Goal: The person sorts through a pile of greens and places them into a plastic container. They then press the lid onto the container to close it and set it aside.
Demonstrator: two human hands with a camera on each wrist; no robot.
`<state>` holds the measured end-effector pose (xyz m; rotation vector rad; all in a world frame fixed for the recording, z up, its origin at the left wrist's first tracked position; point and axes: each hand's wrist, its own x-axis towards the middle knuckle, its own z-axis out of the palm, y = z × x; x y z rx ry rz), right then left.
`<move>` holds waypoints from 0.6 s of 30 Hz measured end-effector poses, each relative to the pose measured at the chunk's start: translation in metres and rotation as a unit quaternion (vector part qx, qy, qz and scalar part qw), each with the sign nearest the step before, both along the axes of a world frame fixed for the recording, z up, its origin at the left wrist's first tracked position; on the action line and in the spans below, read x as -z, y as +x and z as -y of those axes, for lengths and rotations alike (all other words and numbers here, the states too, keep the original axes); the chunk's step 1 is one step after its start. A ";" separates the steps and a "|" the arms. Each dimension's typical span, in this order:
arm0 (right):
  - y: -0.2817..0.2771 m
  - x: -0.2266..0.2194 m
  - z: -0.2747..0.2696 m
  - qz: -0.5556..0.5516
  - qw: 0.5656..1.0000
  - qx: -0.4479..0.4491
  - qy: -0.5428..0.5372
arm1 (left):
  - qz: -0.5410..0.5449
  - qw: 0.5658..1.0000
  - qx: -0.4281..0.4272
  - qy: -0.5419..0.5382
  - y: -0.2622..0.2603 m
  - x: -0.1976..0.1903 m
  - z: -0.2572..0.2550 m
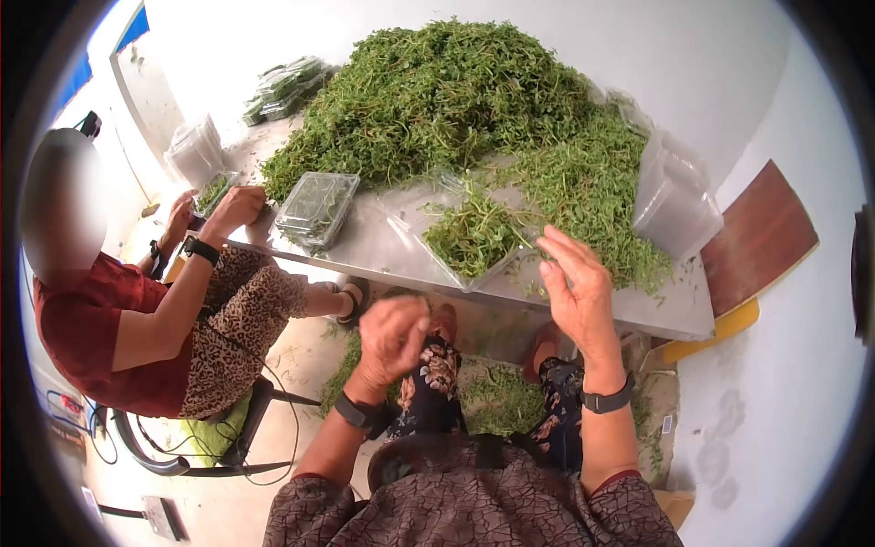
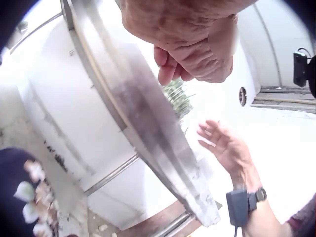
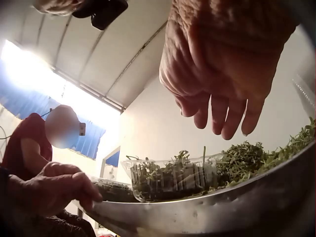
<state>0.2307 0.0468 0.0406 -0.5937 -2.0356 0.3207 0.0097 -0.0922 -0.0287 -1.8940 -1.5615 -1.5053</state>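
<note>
My right hand hangs in the air at the table's front edge, fingers extended and slightly bent. Between its fingers nothing shows; in the right wrist view the same hand is above the greens. Nearest to it stands an uncovered clear plastic box heaped with leafy green stems, some poking over its rim. My left hand, blurred, is in front of the table edge above my lap, fingers loosely curled and holding nothing visible. In the left wrist view the left hand fills the top.
A large pile of greens covers the back of the metal table. A closed filled box stands left of the uncovered one. Stacked empty boxes stand at right. At left another person handles a box.
</note>
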 end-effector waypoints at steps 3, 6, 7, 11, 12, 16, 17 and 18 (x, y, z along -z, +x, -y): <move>0.002 0.024 0.011 -0.021 0.998 -0.008 -0.064 | -0.043 0.997 -0.063 -0.008 -0.007 -0.035 -0.010; 0.003 0.042 0.015 -0.044 0.991 -0.028 -0.121 | -0.075 0.995 -0.059 -0.004 -0.008 -0.058 -0.029; 0.004 0.046 0.013 -0.038 0.994 -0.023 -0.098 | -0.096 0.993 -0.067 -0.029 -0.006 -0.061 -0.034; 0.005 0.053 0.010 -0.053 0.994 -0.037 -0.084 | -0.137 0.984 -0.062 -0.101 -0.009 -0.055 -0.053; 0.005 0.051 0.012 -0.052 0.994 -0.035 -0.085 | -0.142 0.981 -0.044 -0.127 -0.008 -0.055 -0.056; 0.004 0.051 0.013 0.000 1.000 -0.018 0.002 | -0.163 0.979 -0.043 -0.116 0.010 -0.062 -0.058; 0.004 0.051 0.014 -0.003 1.000 -0.019 0.003 | -0.171 0.980 -0.043 -0.097 0.013 -0.062 -0.060; 0.003 0.050 0.015 -0.002 1.000 -0.016 -0.002 | -0.173 0.979 -0.045 -0.095 0.018 -0.063 -0.061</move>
